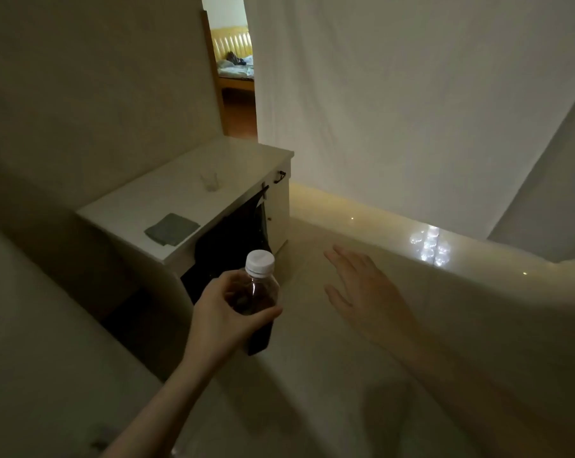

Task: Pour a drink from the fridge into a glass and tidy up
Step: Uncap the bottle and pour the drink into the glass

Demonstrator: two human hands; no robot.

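Observation:
My left hand (226, 312) is wrapped around a clear plastic bottle (258, 292) of dark drink with a white cap, held upright in the lower middle of the view. My right hand (362, 285) hovers to the right of the bottle, fingers spread, holding nothing. A small clear glass (210, 180) stands upright on the white cabinet top (153, 206), well beyond the bottle. A folded grey cloth (172, 229) lies on the same top near its front edge.
The white cabinet has an open dark compartment (229, 239) below its top and a closed door with a dark handle (279, 176). A white sheet (411, 110) hangs at the right. A doorway (236, 77) behind shows a bed. The glossy tile floor (345, 358) spreads underfoot.

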